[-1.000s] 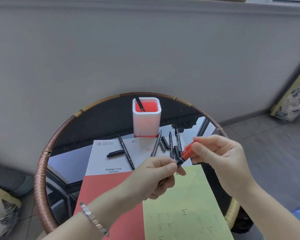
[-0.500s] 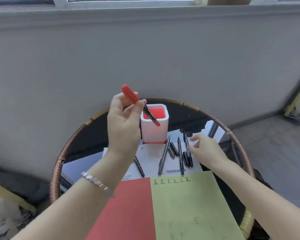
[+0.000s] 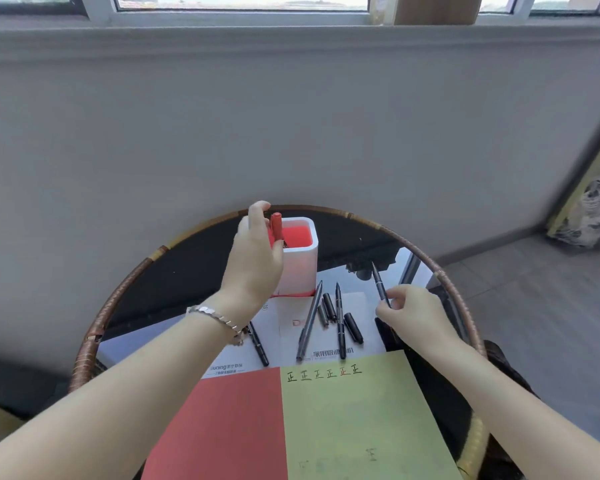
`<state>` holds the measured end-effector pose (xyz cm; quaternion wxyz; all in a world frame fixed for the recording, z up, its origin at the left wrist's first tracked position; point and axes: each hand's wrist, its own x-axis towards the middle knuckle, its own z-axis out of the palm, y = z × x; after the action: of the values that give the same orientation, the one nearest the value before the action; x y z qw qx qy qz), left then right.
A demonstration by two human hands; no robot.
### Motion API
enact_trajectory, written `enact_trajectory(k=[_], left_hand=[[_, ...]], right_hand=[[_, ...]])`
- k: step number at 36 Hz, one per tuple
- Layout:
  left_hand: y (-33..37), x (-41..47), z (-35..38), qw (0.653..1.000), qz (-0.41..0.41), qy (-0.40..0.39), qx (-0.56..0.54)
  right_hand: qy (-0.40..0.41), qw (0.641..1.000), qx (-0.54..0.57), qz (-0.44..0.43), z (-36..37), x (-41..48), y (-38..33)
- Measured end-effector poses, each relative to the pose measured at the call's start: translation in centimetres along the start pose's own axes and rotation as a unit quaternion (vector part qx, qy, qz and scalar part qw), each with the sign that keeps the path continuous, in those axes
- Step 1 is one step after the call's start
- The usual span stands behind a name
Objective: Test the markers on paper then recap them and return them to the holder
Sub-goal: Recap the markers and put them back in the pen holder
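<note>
Your left hand (image 3: 257,261) now lowers pinched red marker (image 3: 276,226) into holder (image 3: 302,268); right hand (image 3: 413,317) already pinches next marker (image 3: 380,285) right of holder.

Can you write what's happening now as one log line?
step: return marker | left hand: holds red-capped marker upright in white square plastic holder | right hand: pinches thin black pen | left: loose black pens, black caps on white paper

Both forearms (image 3: 146,386) are bare as far as they show. The left wrist wears a silver bracelet (image 3: 219,320) of small, flat, angular links
</note>
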<state>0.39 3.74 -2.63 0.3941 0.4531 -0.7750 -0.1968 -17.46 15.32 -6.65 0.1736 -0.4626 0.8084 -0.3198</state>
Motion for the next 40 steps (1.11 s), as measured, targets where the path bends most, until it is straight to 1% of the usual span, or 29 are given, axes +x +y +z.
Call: enact_trajectory(k=[1,2,4,6,7,8,10,12,15,21,25,28,29,30,32,34,35,37,38,40], left_hand=[[0.3,-0.7,0.2,0.999,0.026,0.016,0.012],[0.6,-1.5,0.4,0.997,0.069,0.031,0.027],[1.1,-3.3,1.6,0.982,0.177,0.038,0.059],[1.0,-4.8,3.4,0.965,0.246,-0.003,0.088],[1.0,-5.3,4.3,0.96,0.256,-0.048,0.103],[1.2,-5.7,4.9,0.955,0.249,-0.105,0.124],[1.3,-6.2,6.1,0.945,0.203,-0.197,0.167],[1.1,-6.1,7.0,0.932,0.184,-0.237,0.201],[1.4,-5.9,7.7,0.919,0.197,-0.256,0.227],[2.1,-5.7,7.5,0.903,0.206,-0.291,0.238],[2.2,-5.8,7.1,0.919,0.181,-0.303,0.178],[2.2,-5.8,7.1,0.912,0.218,-0.312,0.15],[2.4,-5.9,7.0,0.914,0.23,-0.303,0.141],[2.4,-5.9,6.9,0.923,0.236,-0.276,0.128],[2.9,-6.1,6.5,0.956,0.205,-0.194,0.079],[3.6,-6.3,5.6,0.984,0.12,-0.132,0.008],[3.9,-6.5,5.1,0.989,0.067,-0.124,-0.035],[4.1,-6.8,4.1,0.984,-0.036,-0.125,-0.123],[4.3,-6.9,3.6,0.973,-0.084,-0.125,-0.175],[4.2,-6.9,2.8,0.938,-0.186,-0.124,-0.264]], right_hand=[[-0.001,1.0,0.001,-0.004,-0.7,-0.3,0.4],[-0.004,1.0,-0.004,-0.012,-1.3,-0.6,0.8],[-0.019,1.0,-0.006,-0.014,-2.2,-1.1,1.6],[-0.027,1.0,0.003,-0.001,-2.9,-1.5,2.3],[-0.029,1.0,0.011,0.001,-3.1,-1.8,2.6],[-0.027,0.999,0.017,-0.002,-3.4,-2.1,2.7],[-0.025,0.999,0.018,-0.009,-3.8,-2.7,2.9],[-0.023,1.0,0.017,-0.012,-4.0,-3.2,3.1],[-0.021,0.999,0.027,-0.017,-4.1,-3.8,3.6],[-0.023,0.999,0.038,0.003,-4.0,-4.5,4.0],[-0.027,0.999,0.045,0.013,-3.6,-4.8,4.1],[-0.024,0.999,0.038,0.007,-3.3,-5.0,4.3],[-0.023,0.999,0.043,0.008,-3.3,-5.1,4.3],[-0.022,0.998,0.052,0.009,-3.3,-5.2,4.2],[-0.02,0.997,0.07,0.011,-3.5,-5.3,4.1],[-0.018,0.997,0.078,0.008,-3.5,-5.5,4.0],[-0.017,0.997,0.08,0.007,-3.5,-5.5,4.0],[-0.018,0.996,0.087,0.006,-3.4,-5.7,3.8],[-0.019,0.995,0.094,0.006,-3.3,-5.8,3.6],[-0.023,0.994,0.104,0.001,-3.0,-5.9,3.3]])
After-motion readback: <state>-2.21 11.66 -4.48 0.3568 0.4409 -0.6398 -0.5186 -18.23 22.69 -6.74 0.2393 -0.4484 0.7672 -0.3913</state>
